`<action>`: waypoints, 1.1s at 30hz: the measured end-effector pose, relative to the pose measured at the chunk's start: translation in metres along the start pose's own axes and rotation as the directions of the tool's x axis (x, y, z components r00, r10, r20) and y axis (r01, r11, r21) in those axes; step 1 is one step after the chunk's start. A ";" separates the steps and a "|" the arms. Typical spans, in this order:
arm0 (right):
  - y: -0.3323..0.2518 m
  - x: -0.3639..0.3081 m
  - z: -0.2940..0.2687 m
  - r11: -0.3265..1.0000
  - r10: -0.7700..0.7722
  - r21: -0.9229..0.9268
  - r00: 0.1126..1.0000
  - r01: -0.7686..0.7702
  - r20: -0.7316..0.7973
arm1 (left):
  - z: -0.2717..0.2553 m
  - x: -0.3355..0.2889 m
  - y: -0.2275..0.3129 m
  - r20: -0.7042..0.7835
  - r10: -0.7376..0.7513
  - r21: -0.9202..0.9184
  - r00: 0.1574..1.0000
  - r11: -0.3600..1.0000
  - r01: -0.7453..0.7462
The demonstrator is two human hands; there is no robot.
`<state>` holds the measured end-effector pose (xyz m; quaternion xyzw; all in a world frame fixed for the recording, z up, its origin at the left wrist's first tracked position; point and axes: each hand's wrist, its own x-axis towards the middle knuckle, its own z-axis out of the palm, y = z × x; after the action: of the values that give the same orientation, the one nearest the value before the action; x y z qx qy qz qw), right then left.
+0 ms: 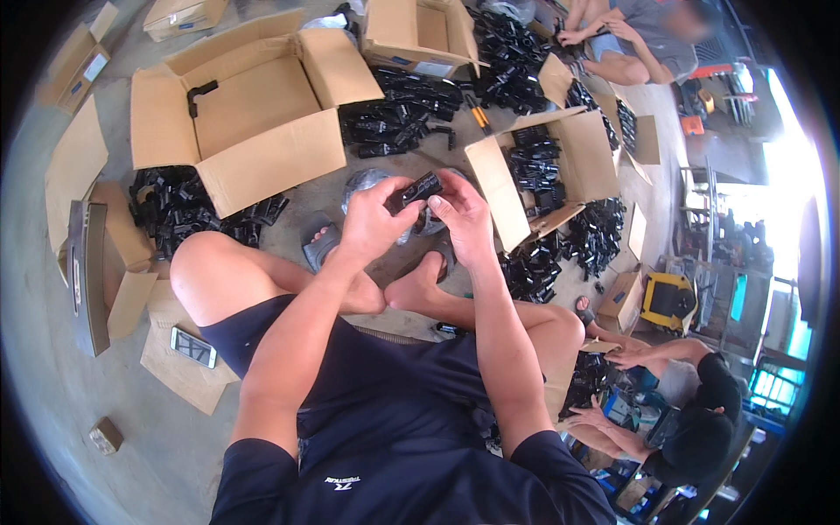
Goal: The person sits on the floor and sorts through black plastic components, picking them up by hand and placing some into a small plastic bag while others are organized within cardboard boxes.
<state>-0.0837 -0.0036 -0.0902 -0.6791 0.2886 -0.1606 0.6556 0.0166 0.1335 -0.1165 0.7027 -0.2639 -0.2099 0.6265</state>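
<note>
Between both hands, above my crossed ankles, is a short black cylindrical plastic part [422, 188]; its exact kind I cannot make out. My left hand [374, 219] grips its left end, thumb along its lower side. The fingers of my right hand [461, 213] close round its right end. Beneath the hands lies a clear plastic bag [360, 185], partly covered by them. To the right of my right hand stands an open carton [516, 229] with many similar black parts [532, 162] in rows inside it.
A large open carton [262, 179] holding one black part [200, 94] stands at the far left. Piles of black parts [398, 109] lie around. A phone [192, 347] rests on cardboard by my left knee. Two people work nearby, one at far right [643, 44], another at right [700, 420].
</note>
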 end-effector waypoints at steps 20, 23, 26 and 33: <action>0.004 -0.017 -0.019 0.985 0.140 0.097 0.990 -0.141 0.017 | -0.005 0.002 0.003 0.380 -0.187 -0.262 0.906 0.918 0.299; 0.002 -0.018 -0.023 0.991 0.133 0.024 0.990 -0.134 0.038 | -0.004 0.003 0.000 0.439 -0.219 -0.316 0.871 0.870 0.378; 0.003 -0.018 -0.021 0.988 0.133 0.083 0.991 -0.132 -0.007 | 0.011 -0.005 -0.007 0.286 -0.131 -0.486 0.949 0.834 0.262; -0.005 -0.013 -0.012 0.991 0.131 0.009 0.991 -0.131 -0.021 | 0.003 -0.003 0.002 0.249 -0.214 -0.405 0.945 0.863 0.302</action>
<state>-0.1007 -0.0054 -0.0824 -0.6543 0.3390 -0.1256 0.6642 0.0127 0.1328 -0.1152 0.5488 -0.1735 -0.4139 0.7053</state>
